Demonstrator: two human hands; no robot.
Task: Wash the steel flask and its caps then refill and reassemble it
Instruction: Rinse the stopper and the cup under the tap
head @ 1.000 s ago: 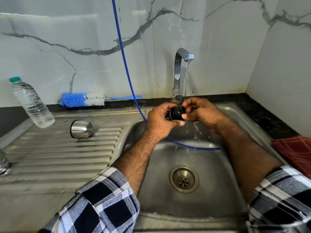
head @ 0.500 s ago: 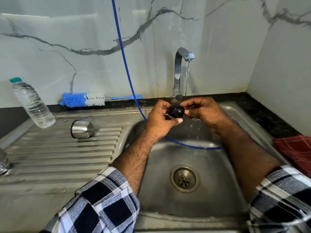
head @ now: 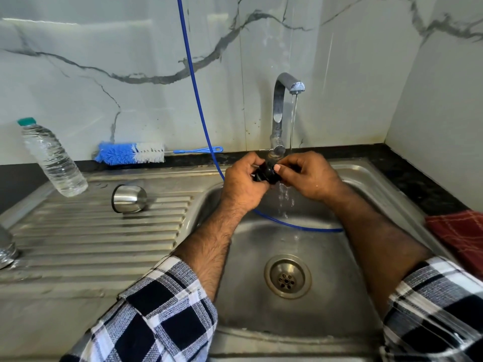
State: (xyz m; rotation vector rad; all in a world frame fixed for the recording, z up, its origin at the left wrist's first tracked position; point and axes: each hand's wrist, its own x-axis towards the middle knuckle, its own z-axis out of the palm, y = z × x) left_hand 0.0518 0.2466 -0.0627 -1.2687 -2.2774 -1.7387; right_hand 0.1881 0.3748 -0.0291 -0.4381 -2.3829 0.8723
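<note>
A small black inner cap (head: 266, 175) is held over the sink between my left hand (head: 244, 185) and my right hand (head: 309, 176), fingers of both closed around it. Water runs from the tap (head: 281, 111) in a thin stream, past my right fingers and down into the sink basin (head: 326, 257). A steel cup-shaped outer cap (head: 129, 199) lies on its side on the ribbed draining board (head: 99, 231). At the far left edge a steel object (head: 6, 248), perhaps the flask, is mostly cut off.
A plastic water bottle (head: 52, 158) stands at the back left. A blue and white bottle brush (head: 133, 152) lies along the wall. A blue hose (head: 198, 105) hangs down into the basin. A red checked cloth (head: 460, 233) lies on the right counter. The drain (head: 287, 276) is open.
Both hands have turned the black cap between the fingers and kept it by the water stream. Water now splashes below my right hand. Nothing else has moved.
</note>
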